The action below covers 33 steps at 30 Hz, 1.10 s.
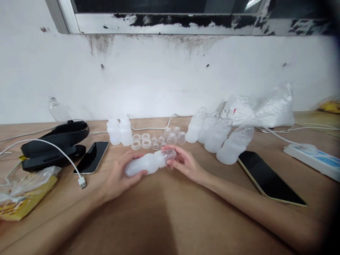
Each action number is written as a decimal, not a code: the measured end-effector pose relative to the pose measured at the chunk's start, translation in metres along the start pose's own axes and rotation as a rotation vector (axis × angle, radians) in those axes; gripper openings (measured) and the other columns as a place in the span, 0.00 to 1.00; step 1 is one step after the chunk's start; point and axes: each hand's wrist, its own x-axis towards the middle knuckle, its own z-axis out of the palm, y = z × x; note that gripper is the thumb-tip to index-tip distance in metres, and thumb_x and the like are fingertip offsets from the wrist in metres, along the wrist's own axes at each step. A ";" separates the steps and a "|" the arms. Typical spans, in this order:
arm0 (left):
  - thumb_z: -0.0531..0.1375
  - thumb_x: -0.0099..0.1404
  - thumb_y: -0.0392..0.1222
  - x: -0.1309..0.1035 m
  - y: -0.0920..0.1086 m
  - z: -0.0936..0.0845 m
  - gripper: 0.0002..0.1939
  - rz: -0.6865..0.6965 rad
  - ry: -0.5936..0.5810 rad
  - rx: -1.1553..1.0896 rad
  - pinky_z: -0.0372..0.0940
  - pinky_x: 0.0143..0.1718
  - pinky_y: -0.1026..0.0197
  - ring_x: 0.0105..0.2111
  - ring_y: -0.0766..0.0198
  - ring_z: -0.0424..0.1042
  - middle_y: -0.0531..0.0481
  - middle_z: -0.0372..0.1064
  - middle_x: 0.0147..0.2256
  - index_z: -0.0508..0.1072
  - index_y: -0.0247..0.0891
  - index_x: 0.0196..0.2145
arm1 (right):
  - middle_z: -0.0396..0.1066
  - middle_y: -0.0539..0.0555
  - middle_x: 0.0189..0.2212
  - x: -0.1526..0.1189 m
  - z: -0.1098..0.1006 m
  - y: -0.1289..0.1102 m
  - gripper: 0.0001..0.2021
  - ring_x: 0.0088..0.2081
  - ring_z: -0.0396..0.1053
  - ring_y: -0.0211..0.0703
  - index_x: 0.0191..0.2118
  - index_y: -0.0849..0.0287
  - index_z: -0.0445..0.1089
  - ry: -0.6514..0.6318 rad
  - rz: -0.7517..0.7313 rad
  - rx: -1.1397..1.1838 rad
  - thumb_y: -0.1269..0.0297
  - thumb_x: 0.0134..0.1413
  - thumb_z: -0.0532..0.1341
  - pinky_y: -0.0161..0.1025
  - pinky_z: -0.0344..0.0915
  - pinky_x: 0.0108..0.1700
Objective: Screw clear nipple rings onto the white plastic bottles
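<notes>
A translucent white baby bottle (145, 164) lies tilted between my hands above the table. Wrapped around its body is my left hand (124, 170). My right hand (184, 162) grips the clear cap (168, 154) at the bottle's other end, fingers closed around it. Just behind are several collar rings (136, 144), small clear nipples (155, 145) and clear dome caps (181, 137). Two uncapped bottles (125, 131) stand at the back left of these parts. To the right, several capped bottles (228, 150) stand in a slanting row.
A phone (92, 157) and black headgear (55, 143) lie at left, near a USB cable (82, 182) and a yellow packet (32, 198). At right are another phone (271, 179), a power strip (316, 159) and white plastic bags (276, 108). A clear bottle (57, 109) stands by the wall.
</notes>
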 end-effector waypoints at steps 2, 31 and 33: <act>0.58 0.55 0.46 0.000 0.002 -0.001 0.15 -0.047 -0.014 -0.035 0.65 0.36 0.58 0.36 0.59 0.68 0.49 0.69 0.37 0.67 0.38 0.40 | 0.64 0.51 0.31 -0.002 0.002 0.000 0.16 0.27 0.62 0.32 0.43 0.56 0.60 -0.004 0.003 -0.003 0.60 0.47 0.58 0.32 0.61 0.31; 0.56 0.58 0.40 0.007 -0.016 0.012 0.15 0.094 0.081 -0.100 0.65 0.41 0.56 0.49 0.58 0.60 0.44 0.60 0.47 0.64 0.40 0.44 | 0.68 0.59 0.32 0.028 -0.132 -0.040 0.18 0.32 0.65 0.46 0.35 0.64 0.66 0.411 0.279 -1.523 0.53 0.46 0.54 0.39 0.58 0.30; 0.56 0.58 0.41 0.006 -0.019 0.013 0.15 0.112 0.074 -0.086 0.65 0.41 0.58 0.49 0.59 0.60 0.44 0.60 0.47 0.64 0.39 0.44 | 0.67 0.59 0.33 0.028 -0.131 -0.040 0.18 0.33 0.65 0.47 0.37 0.65 0.65 0.392 0.301 -1.522 0.53 0.47 0.54 0.40 0.59 0.31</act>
